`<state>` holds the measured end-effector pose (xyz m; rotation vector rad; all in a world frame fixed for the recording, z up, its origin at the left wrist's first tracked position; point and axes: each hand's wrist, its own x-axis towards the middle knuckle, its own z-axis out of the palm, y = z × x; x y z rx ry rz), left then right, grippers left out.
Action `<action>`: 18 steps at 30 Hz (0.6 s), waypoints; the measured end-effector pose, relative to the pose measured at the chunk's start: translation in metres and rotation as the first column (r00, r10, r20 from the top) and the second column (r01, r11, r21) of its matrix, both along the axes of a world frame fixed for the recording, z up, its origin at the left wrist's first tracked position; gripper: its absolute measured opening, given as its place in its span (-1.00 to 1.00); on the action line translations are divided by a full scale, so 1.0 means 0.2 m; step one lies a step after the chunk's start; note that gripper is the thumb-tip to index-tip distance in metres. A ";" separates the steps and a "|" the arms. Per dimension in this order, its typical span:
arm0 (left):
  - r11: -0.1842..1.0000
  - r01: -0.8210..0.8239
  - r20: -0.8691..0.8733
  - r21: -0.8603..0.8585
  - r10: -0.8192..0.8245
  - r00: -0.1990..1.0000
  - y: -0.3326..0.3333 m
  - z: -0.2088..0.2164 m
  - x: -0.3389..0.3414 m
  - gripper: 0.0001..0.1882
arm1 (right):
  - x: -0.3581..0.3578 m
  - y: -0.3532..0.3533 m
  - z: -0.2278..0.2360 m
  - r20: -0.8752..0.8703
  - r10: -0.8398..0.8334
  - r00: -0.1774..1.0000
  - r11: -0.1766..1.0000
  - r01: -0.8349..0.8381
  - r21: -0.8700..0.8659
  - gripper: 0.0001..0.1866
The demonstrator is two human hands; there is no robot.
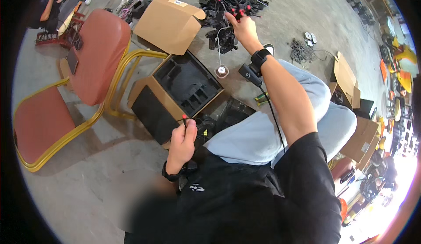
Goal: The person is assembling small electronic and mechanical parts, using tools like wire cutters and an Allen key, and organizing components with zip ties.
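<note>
My left hand [181,145] is closed on a thin black piece with a red tip [184,118], held upright beside the open box. The piece is too small to name more exactly. My right hand [245,31] reaches forward to the near edge of a heap of tangled black parts with red ends [230,0]. Its thumb stretches out toward the heap, apart from the other fingers, which are partly hidden; I make out nothing held in it. A white cord [219,46] runs from the heap down to a small round white object [221,70] on the floor.
An open cardboard box with a black fitted insert [177,79] lies between a red-cushioned chair [101,55] and my legs. Another carton [169,22] stands behind it. A small grey heap [301,51] and an open box [344,75] lie to the right. A person [66,7] sits at far left.
</note>
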<state>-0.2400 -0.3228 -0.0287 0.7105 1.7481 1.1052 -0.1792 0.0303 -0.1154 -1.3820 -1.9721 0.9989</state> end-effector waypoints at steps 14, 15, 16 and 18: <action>0.969 -0.196 0.315 0.151 0.140 0.939 0.08 0.07 -0.05 -0.69 | 0.06 0.04 -0.67 0.214 0.003 0.977 0.993 0.022 -0.115 -0.58; 0.965 -0.128 0.307 0.228 0.053 0.950 0.11 0.08 -0.06 -0.65 | 0.10 0.11 -0.67 0.243 -0.017 0.970 0.998 0.031 -0.054 -0.63; 0.965 -0.109 0.313 0.239 0.030 0.949 0.15 0.10 -0.05 -0.65 | 0.14 0.17 -0.62 0.248 -0.040 0.968 0.998 0.052 -0.042 -0.63; 0.934 -0.099 0.398 0.344 -0.050 0.916 0.22 0.19 -0.01 -0.68 | 0.20 0.24 -0.44 0.178 0.028 0.984 0.980 0.008 -0.199 -0.65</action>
